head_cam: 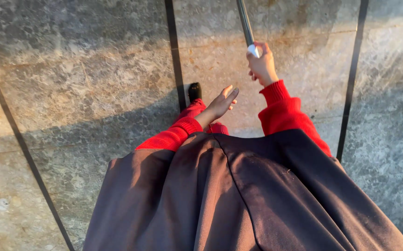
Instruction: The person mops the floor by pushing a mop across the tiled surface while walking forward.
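Head view: right hand (262, 65) fingers wrapped round metal pole (245, 21); left hand (221, 106) fingers straight, empty, above stone floor (85, 69).

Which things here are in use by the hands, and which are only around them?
In use:
- metal pole, gripped by right hand

Only around:
- left hand, open, holding nothing
- black shoe
- stone floor tiles
- dark apron

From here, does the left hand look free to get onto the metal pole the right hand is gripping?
Probably yes. The left hand is open and empty, held out in front of the body. Nothing lies between it and the metal pole, which the right hand grips at its white end just ahead and to the right.
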